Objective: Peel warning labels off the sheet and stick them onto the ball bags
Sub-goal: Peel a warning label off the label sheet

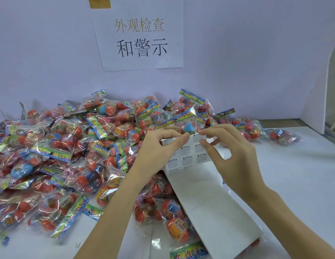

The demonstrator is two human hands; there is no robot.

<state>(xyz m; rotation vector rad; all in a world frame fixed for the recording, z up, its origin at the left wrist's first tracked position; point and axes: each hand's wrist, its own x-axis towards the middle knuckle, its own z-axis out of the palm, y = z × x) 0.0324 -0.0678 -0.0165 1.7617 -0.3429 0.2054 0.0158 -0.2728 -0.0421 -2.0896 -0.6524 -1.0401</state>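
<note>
One sheet (193, 161), centre frame, about ten warning labels (187, 158) visible on its top part, lower half bare. Bags (73, 150): too many to count, heaped across left and centre. One sign (140, 34) on the wall, top centre. Left hand (159, 146) grips the sheet's top-left, fingers curled. Right hand (228, 156) pinches the sheet's top edge, thumb and forefinger closed, other fingers spread. One bag (183, 124) just behind the fingertips.

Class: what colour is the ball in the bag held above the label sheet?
Blue, seen in the head view.
</note>
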